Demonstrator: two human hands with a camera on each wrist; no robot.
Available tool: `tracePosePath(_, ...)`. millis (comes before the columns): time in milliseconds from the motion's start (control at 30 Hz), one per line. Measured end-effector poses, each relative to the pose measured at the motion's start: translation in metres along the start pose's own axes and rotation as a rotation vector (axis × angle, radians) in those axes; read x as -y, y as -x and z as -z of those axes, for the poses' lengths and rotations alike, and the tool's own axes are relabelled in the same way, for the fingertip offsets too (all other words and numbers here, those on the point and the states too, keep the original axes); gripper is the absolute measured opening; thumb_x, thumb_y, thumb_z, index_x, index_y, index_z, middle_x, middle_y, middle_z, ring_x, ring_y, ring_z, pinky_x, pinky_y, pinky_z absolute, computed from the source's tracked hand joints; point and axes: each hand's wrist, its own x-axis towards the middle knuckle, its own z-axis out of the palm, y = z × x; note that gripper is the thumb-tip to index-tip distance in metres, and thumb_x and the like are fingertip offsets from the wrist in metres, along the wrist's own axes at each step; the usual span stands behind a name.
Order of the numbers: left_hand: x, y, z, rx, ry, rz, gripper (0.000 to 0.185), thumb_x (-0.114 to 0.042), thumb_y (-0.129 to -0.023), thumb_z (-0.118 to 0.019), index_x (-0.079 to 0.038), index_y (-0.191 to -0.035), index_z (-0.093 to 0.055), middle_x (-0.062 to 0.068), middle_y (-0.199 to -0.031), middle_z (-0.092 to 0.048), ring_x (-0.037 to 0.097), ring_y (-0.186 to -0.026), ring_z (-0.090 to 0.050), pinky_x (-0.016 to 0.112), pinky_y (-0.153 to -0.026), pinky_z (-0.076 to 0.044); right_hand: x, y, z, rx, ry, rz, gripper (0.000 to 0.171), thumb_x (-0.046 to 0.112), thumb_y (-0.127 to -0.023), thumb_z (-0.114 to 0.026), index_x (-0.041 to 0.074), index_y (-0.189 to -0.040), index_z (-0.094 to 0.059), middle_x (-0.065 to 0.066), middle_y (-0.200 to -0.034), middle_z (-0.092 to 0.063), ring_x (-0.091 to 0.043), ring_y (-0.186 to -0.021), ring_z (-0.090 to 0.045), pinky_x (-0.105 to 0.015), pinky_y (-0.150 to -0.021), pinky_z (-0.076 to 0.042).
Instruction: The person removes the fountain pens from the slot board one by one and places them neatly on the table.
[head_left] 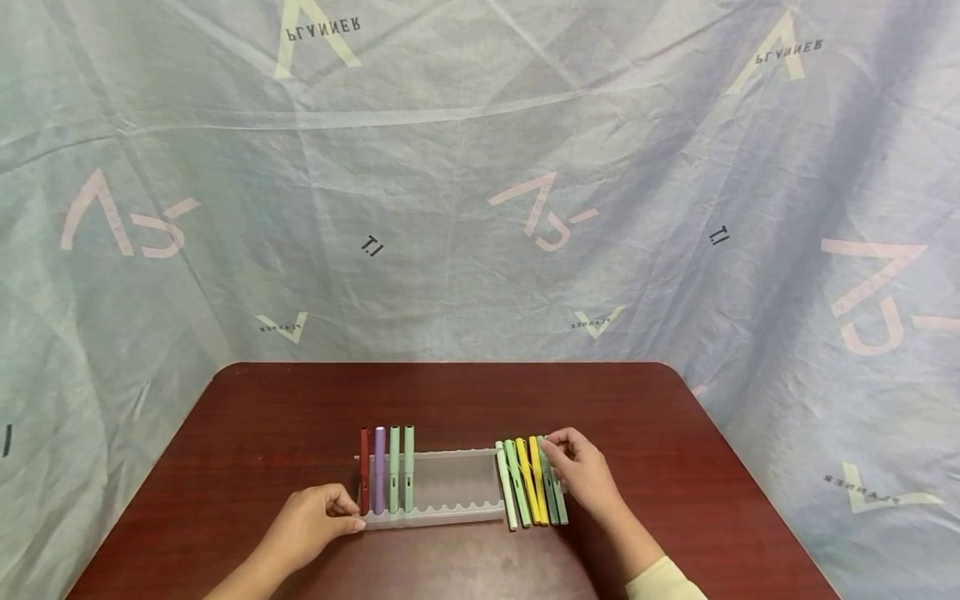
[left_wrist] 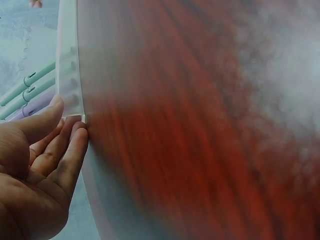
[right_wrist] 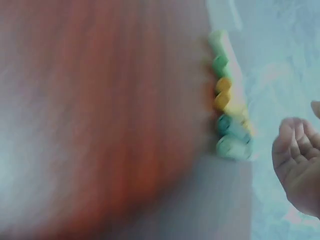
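Observation:
A translucent tray (head_left: pixel 450 513) with a notched front rim lies on the table. Four slots at its left end hold a red pen (head_left: pixel 364 475), a purple pen (head_left: pixel 379 475) and two mint green pens (head_left: pixel 394 471). My left hand (head_left: pixel 306 518) pinches the tray's front left corner between thumb and fingers, as the left wrist view also shows. Beside the tray's right end several pens lie side by side: light green pens (head_left: pixel 516 479), yellow pens (head_left: pixel 537 479) and darker green pens (head_left: pixel 558 504). Over the far ends of the rightmost pens is my right hand (head_left: pixel 587 473), fingers loosely bent; the right wrist view shows nothing in them.
The dark red wooden table (head_left: pixel 300 408) has rounded far corners. Grey printed cloth (head_left: pixel 450 208) hangs behind it and along both sides. In the right wrist view, the pens' near ends (right_wrist: pixel 223 100) line up in an uneven row.

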Motion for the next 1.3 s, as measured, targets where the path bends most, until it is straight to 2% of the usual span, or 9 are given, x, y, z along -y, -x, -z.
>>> tracePosePath(167,-0.001,0.000,0.000,-0.003,-0.001,0.005,0.020,-0.033,-0.076,-0.082,-0.022,-0.078,-0.066,-0.014,-0.075,-0.065,0.003,-0.069,-0.055,0.023,-0.063,-0.045,0.023,-0.001,-0.009,0.151,-0.091,0.075,0.030,0.041,-0.096,-0.062,0.013,-0.105,-0.065,-0.023,-0.087,-0.064,-0.046,-0.076,-0.062,-0.047,-0.064,-0.055)
tracePosePath(333,-0.001,0.001,0.000,-0.009,0.001,0.001,0.020,-0.032,-0.076,-0.082,-0.022,-0.078,-0.065,-0.014,-0.075,-0.066,0.003,-0.069,-0.055,0.023,-0.063,-0.045,0.036,-0.003,-0.022,0.296,-0.104,0.174,0.029,0.037,-0.097,-0.061,0.009,-0.107,-0.065,-0.017,-0.091,-0.068,-0.039,-0.084,-0.067,-0.047,-0.071,-0.056)
tracePosePath(400,-0.001,0.001,-0.001,-0.012,0.004,-0.003,0.020,-0.032,-0.076,-0.082,-0.022,-0.078,-0.065,-0.015,-0.075,-0.066,0.002,-0.069,-0.055,0.023,-0.063,-0.045,0.040,-0.002,-0.028,0.338,-0.094,0.207,0.029,0.033,-0.098,-0.061,0.007,-0.109,-0.065,-0.018,-0.095,-0.069,-0.036,-0.086,-0.068,-0.047,-0.074,-0.056)
tracePosePath(467,0.000,0.001,-0.001,-0.015,0.004,-0.010,0.020,-0.033,-0.076,-0.082,-0.023,-0.078,-0.065,-0.015,-0.075,-0.066,0.002,-0.069,-0.055,0.023,-0.063,-0.045,0.045,-0.001,-0.033,0.374,-0.095,0.216,0.030,0.032,-0.097,-0.062,0.004,-0.110,-0.065,-0.020,-0.098,-0.070,-0.036,-0.090,-0.069,-0.046,-0.077,-0.056)
tracePosePath(567,0.000,0.000,-0.002,-0.015,0.007,-0.009,0.019,-0.031,-0.076,-0.082,-0.023,-0.077,-0.065,-0.015,-0.075,-0.066,0.001,-0.069,-0.055,0.022,-0.063,-0.045,0.048,0.002,-0.042,0.415,-0.079,0.222,0.030,0.032,-0.097,-0.062,0.006,-0.112,-0.066,-0.020,-0.103,-0.071,-0.034,-0.095,-0.070,-0.045,-0.081,-0.056)
tracePosePath(733,0.001,-0.001,-0.002,-0.011,-0.003,-0.001,0.018,-0.030,-0.076,-0.082,-0.024,-0.077,-0.065,-0.016,-0.074,-0.065,0.002,-0.069,-0.055,0.023,-0.063,-0.045,0.048,0.008,-0.058,0.436,0.028,0.245,0.029,0.040,-0.097,-0.061,0.019,-0.115,-0.068,-0.006,-0.110,-0.072,-0.019,-0.099,-0.070,-0.035,-0.082,-0.056)
tracePosePath(900,0.001,-0.001,-0.002,-0.014,-0.007,-0.001,0.019,-0.031,-0.076,-0.082,-0.023,-0.077,-0.066,-0.016,-0.074,-0.065,0.002,-0.069,-0.055,0.023,-0.063,-0.044,0.046,0.010,-0.075,0.399,0.157,0.294,0.040,0.049,-0.094,-0.060,0.019,-0.119,-0.069,0.007,-0.117,-0.068,-0.007,-0.101,-0.063,-0.026,-0.082,-0.051)
tracePosePath(1033,0.000,0.000,-0.001,-0.012,-0.006,-0.002,0.019,-0.032,-0.076,-0.082,-0.023,-0.077,-0.066,-0.015,-0.074,-0.065,0.003,-0.069,-0.055,0.023,-0.063,-0.045,0.046,0.011,-0.089,0.399,0.156,0.293,0.042,0.046,-0.095,-0.061,0.015,-0.121,-0.068,0.006,-0.117,-0.068,-0.006,-0.097,-0.063,-0.026,-0.081,-0.051)
tracePosePath(1300,0.001,-0.002,-0.003,-0.011,-0.004,0.009,0.017,-0.029,-0.077,-0.082,-0.025,-0.077,-0.065,-0.016,-0.074,-0.065,0.002,-0.070,-0.056,0.022,-0.063,-0.045,0.054,0.015,-0.116,0.381,0.142,0.269,0.043,0.044,-0.094,-0.063,0.011,-0.121,-0.068,0.006,-0.103,-0.072,-0.001,-0.080,-0.063,-0.023,-0.073,-0.051)
